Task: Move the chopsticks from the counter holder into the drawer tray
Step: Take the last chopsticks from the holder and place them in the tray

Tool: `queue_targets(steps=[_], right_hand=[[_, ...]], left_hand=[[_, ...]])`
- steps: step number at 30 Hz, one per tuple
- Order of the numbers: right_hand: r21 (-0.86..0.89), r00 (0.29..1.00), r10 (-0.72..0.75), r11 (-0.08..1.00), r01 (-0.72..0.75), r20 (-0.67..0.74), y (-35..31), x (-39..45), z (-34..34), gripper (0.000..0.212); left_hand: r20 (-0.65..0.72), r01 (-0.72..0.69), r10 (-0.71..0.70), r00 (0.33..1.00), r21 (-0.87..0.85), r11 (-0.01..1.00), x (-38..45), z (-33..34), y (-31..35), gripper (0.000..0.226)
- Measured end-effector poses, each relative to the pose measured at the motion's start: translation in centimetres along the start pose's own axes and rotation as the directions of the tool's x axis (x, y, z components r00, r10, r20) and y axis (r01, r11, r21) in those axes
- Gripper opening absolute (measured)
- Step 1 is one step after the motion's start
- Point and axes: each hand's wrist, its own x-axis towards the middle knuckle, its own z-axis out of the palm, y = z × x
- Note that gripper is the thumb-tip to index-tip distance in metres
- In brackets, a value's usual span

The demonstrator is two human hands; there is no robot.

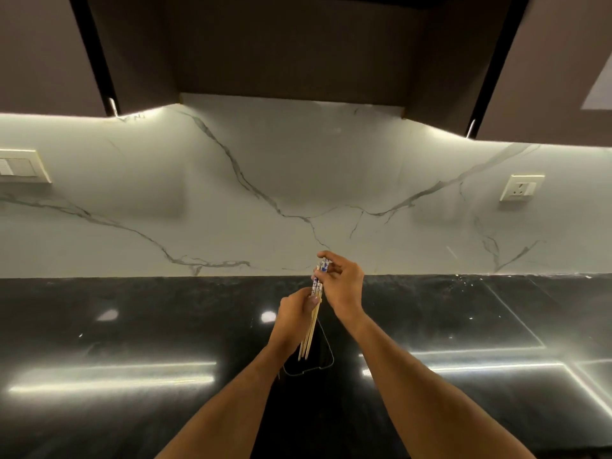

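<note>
— Looking at the head view, I see both hands up over the black counter [132,326], sharing one bundle of chopsticks [313,313].

— How is each hand set?

— My read: the left hand [294,314] is curled closed around the middle of the bundle, where the patterned part meets bare wood. The right hand [342,284] pinches the blue-and-white patterned tops, thumb and forefinger closed on them, the other fingers loosely bent.

— And where do the sticks sit?

— They hang in the air, tilted, tops toward the marble backsplash [298,193], plain wooden tips pointing down and toward the camera. Just under the tips I see a thin rounded outline on the counter, a dark holder [326,367] I think, but I cannot tell its form against the black stone. The tips look clear of it

— Anything else?

— A socket [521,188] on the wall to the right, a switch plate [20,167] at the left edge, dark cabinets [291,44] overhead
</note>
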Motion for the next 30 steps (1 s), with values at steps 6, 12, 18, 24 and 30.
queue_targets(steps=[6, 12, 18, 24, 30], right_hand=[[0.04, 0.996, -0.079, 0.996, 0.078, 0.038, -4.4, -1.6, -1.9, 0.036], [-0.006, 0.991, -0.115, 0.993, 0.116, 0.07, -7.1, -3.2, -2.9, 0.039], [-0.068, 0.986, -0.145, 0.986, 0.15, 0.082, -8.0, -4.5, -3.2, 0.046], [-0.093, 0.987, -0.135, 0.985, 0.143, 0.083, -8.5, -5.6, -3.6, 0.045], [-0.022, 0.995, -0.097, 0.995, 0.097, -0.002, -8.5, -6.4, -4.1, 0.043]], left_hand=[[-0.072, 0.021, -0.044, 0.996, -0.295, 0.955, -1.6, -2.4, 4.7, 0.019], [-0.054, 0.023, -0.043, 0.998, -0.324, 0.946, -3.2, -4.2, 6.8, 0.018], [-0.008, 0.007, -0.009, 1.0, -0.275, 0.961, -4.6, -5.2, 7.7, 0.017], [0.01, 0.024, -0.022, 1.0, -0.275, 0.961, -5.8, -5.5, 8.1, 0.016], [0.206, 0.165, -0.099, 0.974, -0.332, 0.929, -8.0, -6.0, 7.5, 0.018]])
